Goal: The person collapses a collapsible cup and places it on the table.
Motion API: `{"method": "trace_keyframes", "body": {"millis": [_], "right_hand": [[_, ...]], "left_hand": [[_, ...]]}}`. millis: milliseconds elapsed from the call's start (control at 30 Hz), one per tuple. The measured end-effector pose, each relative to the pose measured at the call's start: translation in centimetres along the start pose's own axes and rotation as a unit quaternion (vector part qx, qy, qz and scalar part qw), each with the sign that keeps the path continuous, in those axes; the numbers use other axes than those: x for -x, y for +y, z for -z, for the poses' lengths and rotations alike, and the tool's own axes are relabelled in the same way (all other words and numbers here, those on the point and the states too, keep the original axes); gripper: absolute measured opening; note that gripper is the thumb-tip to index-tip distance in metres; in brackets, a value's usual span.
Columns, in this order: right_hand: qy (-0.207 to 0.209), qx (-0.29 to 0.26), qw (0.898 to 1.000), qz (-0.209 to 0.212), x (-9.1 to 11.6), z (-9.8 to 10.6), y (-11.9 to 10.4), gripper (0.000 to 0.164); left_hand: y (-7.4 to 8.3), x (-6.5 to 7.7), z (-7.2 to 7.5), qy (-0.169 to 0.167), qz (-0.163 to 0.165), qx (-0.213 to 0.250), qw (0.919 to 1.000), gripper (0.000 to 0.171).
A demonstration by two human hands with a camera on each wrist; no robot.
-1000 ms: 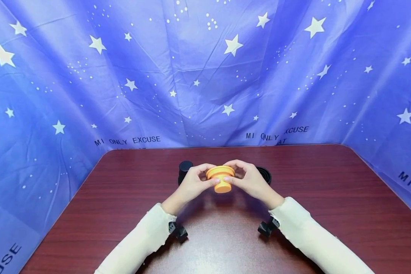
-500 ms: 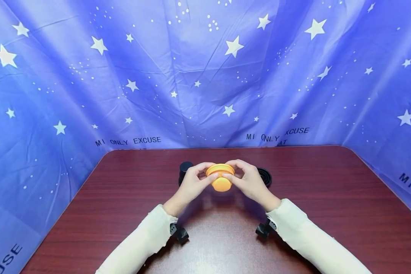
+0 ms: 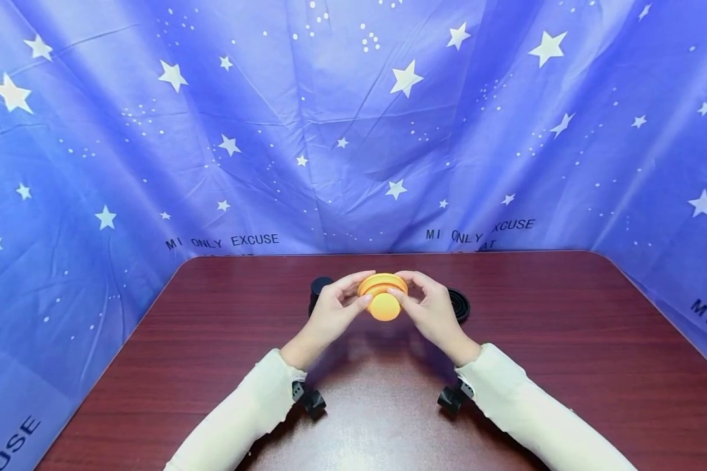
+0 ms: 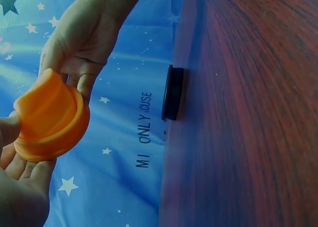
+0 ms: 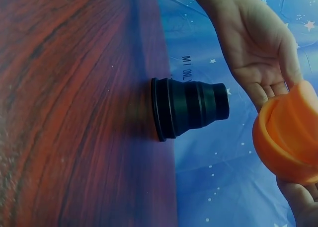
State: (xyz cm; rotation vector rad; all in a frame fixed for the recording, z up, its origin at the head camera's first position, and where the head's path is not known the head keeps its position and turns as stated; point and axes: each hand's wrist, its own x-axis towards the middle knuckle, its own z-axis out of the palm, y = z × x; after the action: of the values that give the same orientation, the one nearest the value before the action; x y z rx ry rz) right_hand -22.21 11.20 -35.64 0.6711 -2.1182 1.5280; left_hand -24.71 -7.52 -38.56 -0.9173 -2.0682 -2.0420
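Between both hands, above the table, is an orange collapsible cup (image 3: pixel 385 307) with a ribbed, stepped wall. Its round base faces the head camera and its wide rim points away. From the left, my left hand (image 3: pixel 334 313) grips it, thumb on the wall and fingers behind the rim. My right hand (image 3: pixel 437 315) holds the opposite side the same way. In both wrist views the cup's wall (image 4: pixel 47 113) looks dented and folded near the thumbs. Beyond the left hand stands a black stepped cup (image 5: pixel 191 109), wide rim down, partly hidden in the head view.
A flattened black ribbed cup (image 4: pixel 173 93) lies on the table behind the right hand. The reddish-brown wooden table (image 3: pixel 153 366) ends at a blue star-print curtain (image 3: pixel 353 131). Small black devices (image 3: pixel 311 400) hang under both wrists.
The orange cup has tipped so its base faces the head camera more, and its wall looks shorter. Both hands have risen slightly, thumbs moving up with it. The black cups stay put.
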Motion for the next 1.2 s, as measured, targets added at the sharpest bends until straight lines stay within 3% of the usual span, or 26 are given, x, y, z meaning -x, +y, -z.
{"method": "trace_keyframes", "body": {"millis": [133, 400, 700, 900, 1067, 1200], "right_hand": [[-0.008, -0.001, 1.0, 0.009, 0.2, 0.0, -0.2, 0.02], [-0.057, -0.033, 0.998, -0.001, 0.5, 0.4, 0.7, 0.02], [-0.149, -0.043, 0.986, -0.056, 0.1, 0.2, 2.9, 0.026], [-0.158, -0.052, 0.983, -0.074, 0.2, 0.4, 2.9, 0.017], [-0.143, -0.101, 0.98, -0.094, 0.4, 0.5, 3.0, 0.017], [-0.111, -0.136, 0.978, -0.112, 0.4, 0.5, 2.9, 0.022]], "left_hand": [[0.7, 0.1, -0.3, 0.02, 0.003, -0.019, 0.9996, 0.038], [3.6, 0.6, -1.0, 0.05, -0.027, -0.123, 0.9907, 0.032], [3.9, 1.0, -1.3, 0.001, -0.039, -0.164, 0.9858, 0.033], [3.6, 1.0, -1.3, -0.006, -0.031, -0.141, 0.9896, 0.034], [2.0, 0.9, -0.9, -0.028, -0.003, -0.066, 0.9974, 0.04], [1.2, 0.8, -0.7, -0.03, 0.02, -0.02, 0.9992, 0.042]]}}
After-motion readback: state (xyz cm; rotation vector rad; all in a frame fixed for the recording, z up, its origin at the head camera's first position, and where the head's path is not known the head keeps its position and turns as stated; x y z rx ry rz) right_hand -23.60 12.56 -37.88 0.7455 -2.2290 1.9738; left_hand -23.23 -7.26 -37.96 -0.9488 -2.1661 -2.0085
